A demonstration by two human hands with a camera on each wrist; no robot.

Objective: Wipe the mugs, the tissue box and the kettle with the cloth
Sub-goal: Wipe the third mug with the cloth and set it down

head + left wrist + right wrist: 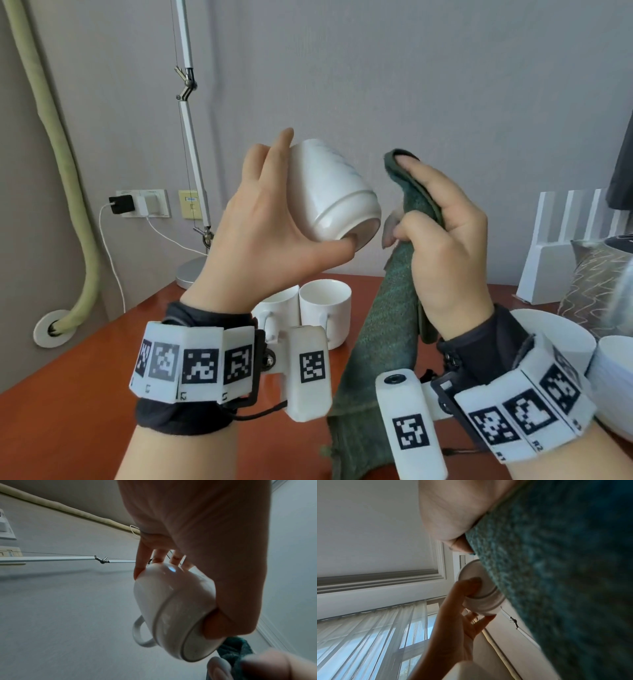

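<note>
My left hand (pixel 270 219) holds a white mug (pixel 334 192) up in the air, tilted, its base toward me. The thumb presses on the base and the fingers lie along the far side. In the left wrist view the mug (pixel 173 601) shows its handle at the lower left. My right hand (pixel 442 240) grips a dark green cloth (pixel 380 342) just right of the mug; the cloth hangs down to the table. A small gap separates cloth and mug. Two more white mugs (pixel 325 308) stand on the red-brown table (pixel 68 428) behind my left wrist.
A white desk lamp (pixel 190 144) stands at the table's back left by wall sockets (pixel 144 204). White bowls (pixel 613 373) and a plate (pixel 555 329) sit at the right, with a patterned grey object (pixel 596 274) and a white rack (pixel 561 246) behind.
</note>
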